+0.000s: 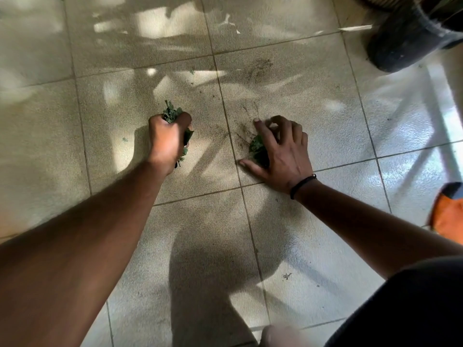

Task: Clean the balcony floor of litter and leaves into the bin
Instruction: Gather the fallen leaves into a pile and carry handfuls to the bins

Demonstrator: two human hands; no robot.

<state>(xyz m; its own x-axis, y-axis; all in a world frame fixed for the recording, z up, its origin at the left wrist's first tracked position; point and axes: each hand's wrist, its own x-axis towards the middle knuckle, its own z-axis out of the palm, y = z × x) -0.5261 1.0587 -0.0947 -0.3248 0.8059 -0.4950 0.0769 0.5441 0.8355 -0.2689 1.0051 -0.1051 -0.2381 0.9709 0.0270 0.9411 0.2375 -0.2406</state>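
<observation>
Leaves (172,113) are clenched in the left hand (167,140); a clump (258,150) is being cupped under the right hand (283,154), floor-level.

Floor (288,78): large square pale beige tiles, speckled surface, thin dark grout lines running in a skewed grid. Sunlight is falling in broken patches across the upper and left tiles; softer streaks are crossing the centre. Right-hand tiles are reflecting a brighter, bluish-white glare. A broad dark shadow is lying over the lower centre tiles. Fine dark grit and scuff marks are showing near the middle grout junction. Dark round container (411,38) is standing at upper right, blurred, top cut off by the frame edge. Orange object (448,219) is showing at the right edge; identity unclear.
</observation>
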